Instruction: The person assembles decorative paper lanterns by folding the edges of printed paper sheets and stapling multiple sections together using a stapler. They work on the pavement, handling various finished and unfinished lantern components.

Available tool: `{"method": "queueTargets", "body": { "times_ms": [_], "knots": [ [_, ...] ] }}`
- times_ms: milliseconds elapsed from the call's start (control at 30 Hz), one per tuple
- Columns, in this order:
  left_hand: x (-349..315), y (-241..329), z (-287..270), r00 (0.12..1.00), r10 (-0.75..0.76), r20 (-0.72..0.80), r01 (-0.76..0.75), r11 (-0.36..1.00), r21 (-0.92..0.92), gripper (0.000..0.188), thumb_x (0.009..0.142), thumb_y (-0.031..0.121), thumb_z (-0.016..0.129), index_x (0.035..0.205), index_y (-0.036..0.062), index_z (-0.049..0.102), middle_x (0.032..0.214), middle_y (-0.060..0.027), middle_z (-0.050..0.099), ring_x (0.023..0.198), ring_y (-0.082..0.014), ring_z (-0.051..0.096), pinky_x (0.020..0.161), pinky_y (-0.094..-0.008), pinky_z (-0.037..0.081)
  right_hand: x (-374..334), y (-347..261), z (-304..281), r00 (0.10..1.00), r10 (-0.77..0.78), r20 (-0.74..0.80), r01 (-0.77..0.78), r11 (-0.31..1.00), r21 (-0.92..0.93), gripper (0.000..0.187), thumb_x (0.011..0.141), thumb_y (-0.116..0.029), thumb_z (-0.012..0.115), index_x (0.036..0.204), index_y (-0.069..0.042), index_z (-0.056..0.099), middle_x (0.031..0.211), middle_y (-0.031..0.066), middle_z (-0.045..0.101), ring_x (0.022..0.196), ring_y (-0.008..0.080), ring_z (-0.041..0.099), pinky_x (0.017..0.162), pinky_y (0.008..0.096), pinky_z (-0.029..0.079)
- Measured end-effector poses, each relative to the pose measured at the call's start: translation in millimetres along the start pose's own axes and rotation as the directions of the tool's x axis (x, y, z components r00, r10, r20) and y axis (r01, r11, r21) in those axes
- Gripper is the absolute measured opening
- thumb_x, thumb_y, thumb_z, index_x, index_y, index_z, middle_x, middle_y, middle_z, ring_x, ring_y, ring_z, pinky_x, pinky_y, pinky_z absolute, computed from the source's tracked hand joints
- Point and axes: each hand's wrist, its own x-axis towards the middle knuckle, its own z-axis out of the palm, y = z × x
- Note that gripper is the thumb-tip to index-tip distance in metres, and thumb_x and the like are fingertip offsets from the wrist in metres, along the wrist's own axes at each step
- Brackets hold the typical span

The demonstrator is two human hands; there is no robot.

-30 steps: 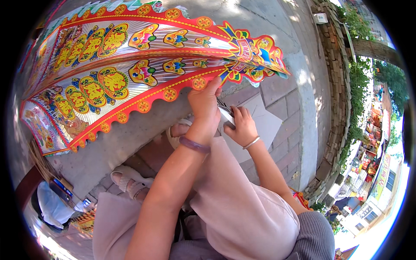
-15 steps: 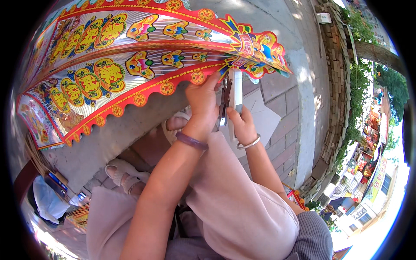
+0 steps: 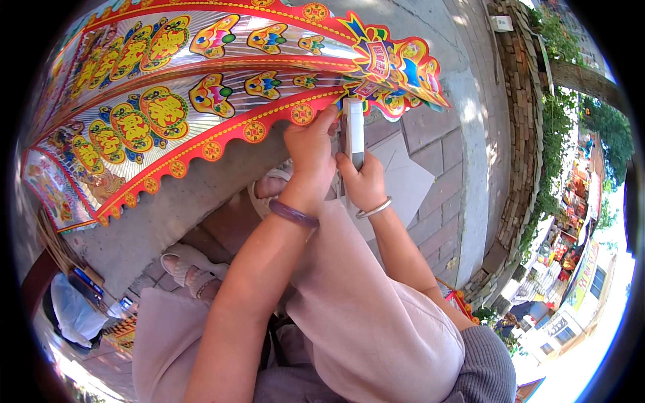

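A long folded paper decoration (image 3: 248,101), red, gold and silver with scalloped edges, reaches from the far left to the centre. My left hand (image 3: 309,151) pinches its lower red edge near the right end, fingers closed on the paper. Beside it, my right hand (image 3: 363,180) is wrapped round a slim white and grey stapler (image 3: 355,127), held upright. The stapler's top end meets the paper below the decoration's ornate pointed tip (image 3: 406,70). Its dark inner side is mostly hidden, and I cannot tell whether its jaws press on the paper.
Pale card sheets (image 3: 396,178) lie on the paving beyond my right hand. My knees and sandalled feet (image 3: 191,272) are beneath the decoration. A low brick wall (image 3: 521,134) with plants runs along the right. Thin sticks and a pale blue bag (image 3: 77,305) sit at the lower left.
The decoration and both hands have shifted slightly left. My right hand has turned the stapler, so its white back shows more and its dark side less.
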Motion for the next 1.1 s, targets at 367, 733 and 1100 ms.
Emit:
{"method": "queueTargets", "body": {
  "times_ms": [367,733,1100],
  "knots": [
    [-0.4,6.9,-14.4,0.994,-0.060,0.096,0.060,0.998,0.000,0.019,0.077,0.008,0.070,0.094,0.0054,0.061,0.083,-0.0011,0.062,0.069,-0.0087,0.054,0.064,-0.0227,0.042,-41.7,156.8,-16.4,0.989,0.008,-0.149,-0.076,0.886,-0.458,0.052,0.066,-0.027,0.071,0.103,0.004,0.051,0.094,0.0200,0.053,0.091,0.0350,0.052,0.077,0.0411,0.043],
    [-30.9,40.4,-86.7,0.998,-0.062,-0.004,0.062,0.995,0.080,0.023,0.082,0.012,0.064,0.099,-0.0023,0.062,0.084,-0.0053,0.062,0.072,-0.0113,0.054,0.067,-0.0225,0.043,11.3,-118.0,-48.7,0.625,-0.416,0.660,0.304,0.909,0.285,0.027,0.078,-0.020,0.065,0.096,0.001,0.064,0.093,0.0133,0.065,0.085,0.0292,0.063,0.076,0.0362,0.050],
    [-54.9,76.2,-96.3,0.961,0.238,-0.137,-0.241,0.970,-0.006,0.015,0.084,0.012,0.061,0.093,-0.0002,0.063,0.075,-0.0019,0.060,0.066,-0.0091,0.052,0.060,-0.0209,0.041,193.9,-194.4,40.7,0.877,-0.244,0.415,0.376,0.885,-0.274,0.044,0.068,-0.038,0.074,0.094,-0.003,0.068,0.085,0.0163,0.067,0.078,0.0257,0.064,0.073,0.0340,0.048]
  ]
}}
